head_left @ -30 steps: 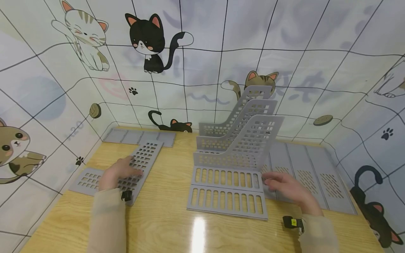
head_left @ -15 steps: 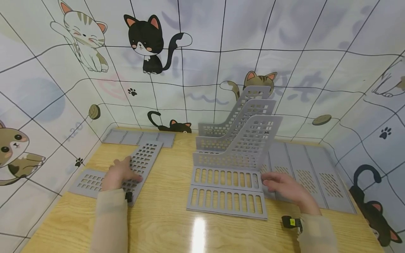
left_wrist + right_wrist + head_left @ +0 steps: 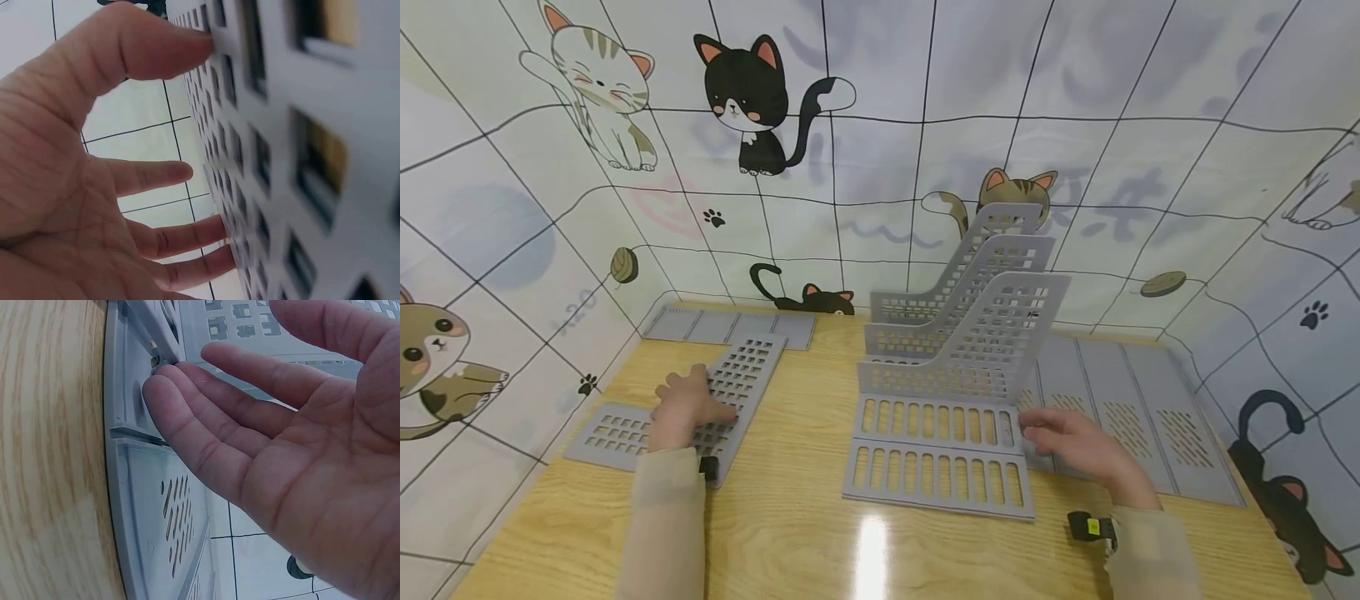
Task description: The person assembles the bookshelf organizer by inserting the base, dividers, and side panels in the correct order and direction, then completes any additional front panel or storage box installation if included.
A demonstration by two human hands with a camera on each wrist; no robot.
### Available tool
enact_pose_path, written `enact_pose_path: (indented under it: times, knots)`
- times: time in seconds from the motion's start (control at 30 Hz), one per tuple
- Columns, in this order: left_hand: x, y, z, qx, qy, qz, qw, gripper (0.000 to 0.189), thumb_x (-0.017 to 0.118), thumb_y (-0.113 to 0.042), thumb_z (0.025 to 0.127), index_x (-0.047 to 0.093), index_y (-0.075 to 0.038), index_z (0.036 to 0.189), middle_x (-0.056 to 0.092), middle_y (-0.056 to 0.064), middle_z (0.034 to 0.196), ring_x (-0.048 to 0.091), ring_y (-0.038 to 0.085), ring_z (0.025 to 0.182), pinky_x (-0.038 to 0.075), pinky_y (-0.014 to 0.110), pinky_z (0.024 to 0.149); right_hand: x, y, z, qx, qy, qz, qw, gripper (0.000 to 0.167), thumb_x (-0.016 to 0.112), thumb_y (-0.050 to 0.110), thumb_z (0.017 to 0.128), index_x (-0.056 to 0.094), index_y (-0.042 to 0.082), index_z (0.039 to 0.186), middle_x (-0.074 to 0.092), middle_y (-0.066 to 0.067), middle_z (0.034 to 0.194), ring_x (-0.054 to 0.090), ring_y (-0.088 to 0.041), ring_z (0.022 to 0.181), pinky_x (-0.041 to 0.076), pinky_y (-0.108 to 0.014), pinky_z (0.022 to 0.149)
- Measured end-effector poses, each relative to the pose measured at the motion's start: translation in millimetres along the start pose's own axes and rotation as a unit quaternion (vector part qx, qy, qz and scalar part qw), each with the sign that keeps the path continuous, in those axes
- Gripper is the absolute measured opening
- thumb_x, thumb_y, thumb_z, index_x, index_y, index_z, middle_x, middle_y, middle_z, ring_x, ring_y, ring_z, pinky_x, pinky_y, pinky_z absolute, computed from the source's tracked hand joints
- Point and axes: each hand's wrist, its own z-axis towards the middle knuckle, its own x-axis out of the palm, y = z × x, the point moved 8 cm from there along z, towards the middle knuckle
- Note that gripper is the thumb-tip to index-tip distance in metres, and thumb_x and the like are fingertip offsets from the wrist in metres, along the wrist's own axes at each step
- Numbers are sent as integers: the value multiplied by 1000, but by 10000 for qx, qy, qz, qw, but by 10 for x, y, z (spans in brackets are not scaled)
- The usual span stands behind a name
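My left hand (image 3: 688, 408) lies over a grey plastic panel (image 3: 748, 375) with square holes. In the left wrist view its thumb (image 3: 169, 47) touches the panel (image 3: 275, 119), and the spread fingers reach toward the panel's far edge without gripping it. My right hand (image 3: 1078, 442) rests by the right side of a grey file rack (image 3: 917, 379) with several upright perforated dividers. In the right wrist view the right fingers (image 3: 200, 434) are gently bent, palm showing, near the rack's lower edge; whether they touch it I cannot tell.
A slotted grey section (image 3: 942, 452) lies flat at the rack's front. Joined grey panels (image 3: 1135, 408) with slanted slits lie at right. Another holed part (image 3: 606, 435) sits at left, and a flat grey strip (image 3: 715, 325) lies by the cat-patterned wall (image 3: 880, 150). Everything stands on a wooden table (image 3: 775, 533).
My left hand has shifted slightly forward and right over the holed panel, and its fingers have spread. The right hand and the rack have stayed in place.
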Motion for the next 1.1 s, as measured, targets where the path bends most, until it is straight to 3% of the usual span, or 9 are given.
enact_pose_path:
  times: [0.23, 0.37, 0.47, 0.6, 0.8, 0.9, 1.0, 1.1]
  knots:
    - [-80, -6, 7, 149, -296, -17, 9994, 114, 87, -31, 75, 19, 15, 154, 21, 55, 136, 23, 71, 128, 25, 81, 103, 8, -5, -2, 124, 32, 68, 9999, 46, 57, 19, 106, 54, -11, 140, 59, -30, 137, 67, -29, 102, 48, -60, 97]
    - [-191, -38, -12, 356, -789, -213, 9960, 119, 92, -25, 69, 19, 14, 155, 25, 51, 132, 29, 65, 121, 20, 76, 107, 16, -27, 8, 175, 55, 94, 9998, 47, 57, 20, 106, 53, -11, 141, 58, -30, 139, 67, -30, 104, 49, -59, 98]
    - [-300, -86, -57, 491, -1228, -309, 9907, 117, 95, -22, 67, 25, 13, 154, 33, 44, 125, 33, 56, 110, 23, 73, 101, 20, -48, 11, 249, 69, 110, 9996, 47, 56, 21, 107, 52, -10, 142, 57, -30, 141, 67, -31, 106, 49, -59, 98]
    - [-428, -198, -141, 726, -1637, -405, 9830, 96, 93, -20, 73, 41, 11, 148, 41, 38, 122, 35, 48, 105, 24, 66, 95, 23, -68, 8, 359, 69, 98, 9993, 48, 56, 23, 107, 52, -9, 143, 56, -29, 141, 67, -31, 106, 48, -60, 98]
    - [-556, -438, -283, 1287, -1652, -506, 9765, 54, 78, -19, 92, 57, 8, 134, 57, 29, 112, 44, 45, 110, 27, 65, 91, 17, -64, 6, 389, 86, 51, 9992, 49, 56, 25, 107, 53, -8, 143, 56, -29, 142, 67, -30, 105, 47, -61, 100]
    - [-617, -584, -372, 1765, -1615, -759, 9680, 32, 72, -14, 98, 62, 5, 121, 59, 21, 95, 50, 37, 94, 34, 56, 82, 12, -61, 3, 394, 87, 39, 9992, 49, 56, 26, 107, 54, -7, 142, 55, -29, 143, 68, -30, 105, 47, -61, 100]
    - [-657, -757, -460, 2388, -1588, -1201, 9504, 10, 67, -7, 100, 63, 2, 101, 56, 15, 83, 48, 27, 75, 38, 40, 68, 9, -65, 3, 413, 70, 54, 9991, 49, 57, 26, 106, 54, -7, 142, 55, -29, 143, 68, -30, 105, 47, -60, 101]
    - [-652, -914, -531, 2849, -1501, -1601, 9331, 13, 65, -3, 100, 57, -3, 89, 55, 11, 83, 46, 21, 71, 39, 31, 62, 12, -66, 3, 402, 60, 53, 9992, 49, 57, 26, 106, 54, -7, 142, 55, -29, 143, 68, -30, 105, 47, -60, 100]
